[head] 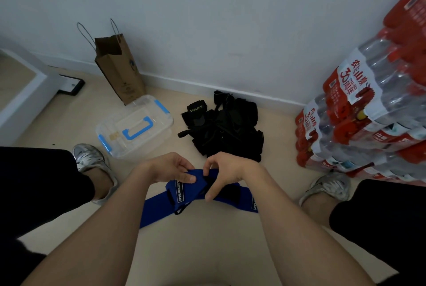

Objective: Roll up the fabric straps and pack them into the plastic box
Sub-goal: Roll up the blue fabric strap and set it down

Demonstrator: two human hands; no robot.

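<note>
A blue fabric strap lies on the floor between my legs, its long end trailing toward the lower left. My left hand pinches the strap's upper end between thumb and fingers. My right hand grips the same end from the right, fingers curled down over the fabric. A pile of black straps lies on the floor beyond my hands. The clear plastic box with blue latches and a blue handle stands closed at the left, beyond my left hand.
A brown paper bag leans against the wall behind the box. Stacked packs of bottled water fill the right side. My shoes and knees flank the working area on the beige floor.
</note>
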